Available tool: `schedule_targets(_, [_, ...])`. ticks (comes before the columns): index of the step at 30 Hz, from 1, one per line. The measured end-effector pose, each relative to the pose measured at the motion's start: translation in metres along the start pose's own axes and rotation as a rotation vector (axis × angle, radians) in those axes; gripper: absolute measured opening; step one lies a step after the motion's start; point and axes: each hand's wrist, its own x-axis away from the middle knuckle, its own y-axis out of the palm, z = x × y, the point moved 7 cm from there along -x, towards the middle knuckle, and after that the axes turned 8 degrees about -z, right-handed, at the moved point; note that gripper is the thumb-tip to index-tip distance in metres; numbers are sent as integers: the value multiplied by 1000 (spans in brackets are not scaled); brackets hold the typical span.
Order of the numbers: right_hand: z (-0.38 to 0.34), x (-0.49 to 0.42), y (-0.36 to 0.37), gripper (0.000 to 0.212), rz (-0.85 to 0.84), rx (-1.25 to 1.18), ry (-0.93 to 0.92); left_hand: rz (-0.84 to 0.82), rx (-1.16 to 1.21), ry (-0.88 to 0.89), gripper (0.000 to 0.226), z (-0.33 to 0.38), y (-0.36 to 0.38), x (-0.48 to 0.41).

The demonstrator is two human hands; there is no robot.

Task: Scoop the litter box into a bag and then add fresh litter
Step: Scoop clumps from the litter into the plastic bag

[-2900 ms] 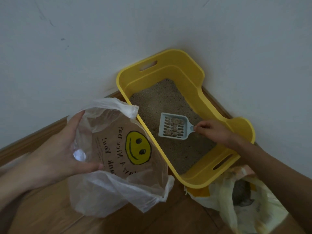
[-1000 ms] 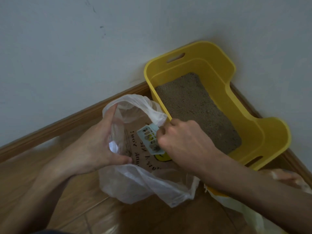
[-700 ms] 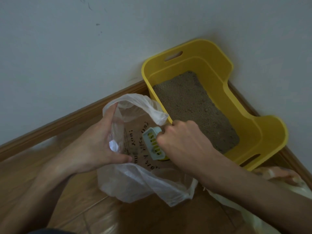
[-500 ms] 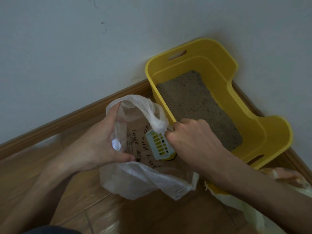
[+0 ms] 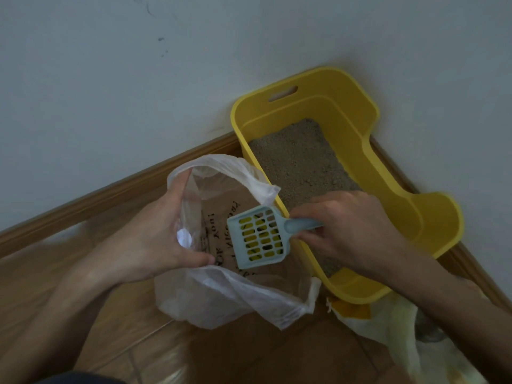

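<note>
A yellow litter box (image 5: 432,217) with grey-brown litter (image 5: 302,164) stands in the room's corner. Left of it a clear plastic bag (image 5: 230,300) with a smiley print sits on the floor. My left hand (image 5: 149,236) grips the bag's left rim and holds its mouth wide. My right hand (image 5: 352,231) grips the handle of a pale blue slotted scoop (image 5: 257,236). The scoop hangs level over the bag's mouth, and its slots are empty.
A second, yellowish bag (image 5: 388,331) of litter lies on the wooden floor at the lower right, beside the box's near end. White walls and a wooden skirting board (image 5: 110,192) close in the corner behind the box.
The scoop carried clumps from the box over to the bag, tipped them in, and has now turned level and lifted, empty. My left hand kept the bag open.
</note>
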Motion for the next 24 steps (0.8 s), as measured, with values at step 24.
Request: schedule_targets(24, [217,55,-29,23,31,58,525,0,-60,-47,136,-8,-1,-1])
